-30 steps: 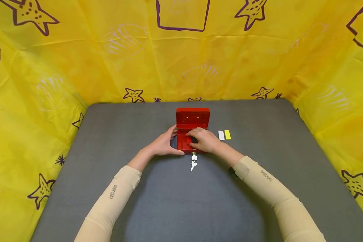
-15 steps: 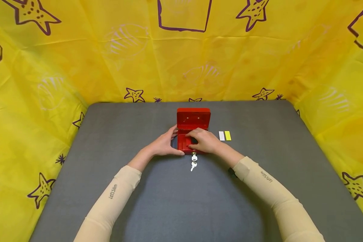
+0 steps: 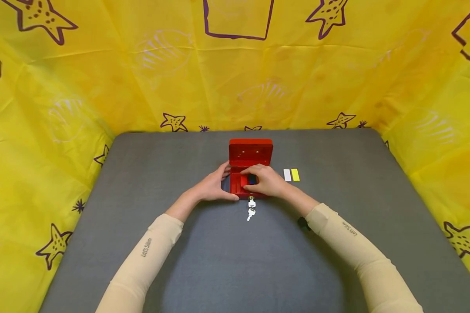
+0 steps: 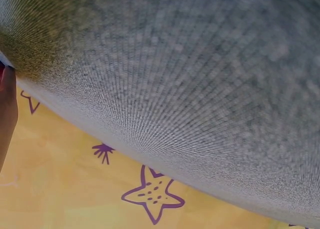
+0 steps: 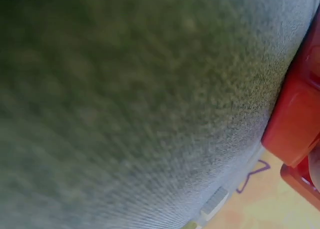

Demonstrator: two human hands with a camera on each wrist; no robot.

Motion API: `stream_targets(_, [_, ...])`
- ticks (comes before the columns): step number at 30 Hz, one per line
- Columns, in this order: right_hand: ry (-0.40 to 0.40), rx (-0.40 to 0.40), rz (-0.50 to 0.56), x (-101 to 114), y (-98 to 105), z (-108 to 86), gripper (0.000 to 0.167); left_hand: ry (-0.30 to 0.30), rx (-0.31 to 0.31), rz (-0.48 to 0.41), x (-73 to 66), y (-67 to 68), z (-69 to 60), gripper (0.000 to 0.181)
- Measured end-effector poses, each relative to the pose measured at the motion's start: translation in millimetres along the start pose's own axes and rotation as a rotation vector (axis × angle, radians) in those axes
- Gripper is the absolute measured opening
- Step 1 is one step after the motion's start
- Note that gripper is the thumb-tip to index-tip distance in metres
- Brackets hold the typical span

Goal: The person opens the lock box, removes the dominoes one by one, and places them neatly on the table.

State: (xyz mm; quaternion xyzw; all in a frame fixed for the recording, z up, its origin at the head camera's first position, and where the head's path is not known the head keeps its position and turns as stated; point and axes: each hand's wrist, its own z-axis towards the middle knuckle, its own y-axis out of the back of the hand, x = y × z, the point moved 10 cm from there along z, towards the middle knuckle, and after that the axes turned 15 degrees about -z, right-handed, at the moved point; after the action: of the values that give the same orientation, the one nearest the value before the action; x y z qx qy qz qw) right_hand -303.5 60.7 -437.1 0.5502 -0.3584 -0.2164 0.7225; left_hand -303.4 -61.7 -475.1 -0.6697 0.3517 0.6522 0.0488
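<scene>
A small red cash box (image 3: 235, 186) stands on the grey table with its lid (image 3: 250, 155) raised at the back. My left hand (image 3: 211, 186) holds its left side, thumb at the front corner and fingers farther back. Inside the box, my right hand (image 3: 269, 181) pinches a small red block (image 3: 243, 181) between thumb and fingers. Dark and blue faces show beside the red one; whether they are separate blocks I cannot tell. Two silver keys (image 3: 251, 209) hang from the lock at the front. The right wrist view catches a red corner of the box (image 5: 292, 121).
Just right of the box, a white block (image 3: 287, 175) and a yellow block (image 3: 295, 174) lie side by side on the table (image 3: 250, 261). A yellow curtain (image 3: 219, 87) with starfish and fish drawings surrounds the table's back and sides.
My right hand has shifted slightly and turned, and dark and blue faces now show beside the red block. The left hand and the box have stayed in place.
</scene>
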Motion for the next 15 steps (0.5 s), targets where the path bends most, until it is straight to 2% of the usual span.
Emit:
stream_targets(7, [-0.095,-0.085,0.255,-15,7,-8.0,0.048,-0.005,-0.006,-0.001,-0.4,1.9,0.1,0.119])
stream_targets(12, [-0.185,-0.092,0.520,-26,7,-15.3,0.047,0.010,-0.011,0.000,1.8,2.0,-1.0,0.118])
stream_targets(15, [-0.231,-0.097,0.621,-31,8,-19.8,0.048,0.013,-0.013,-0.005,1.6,1.5,-1.2,0.117])
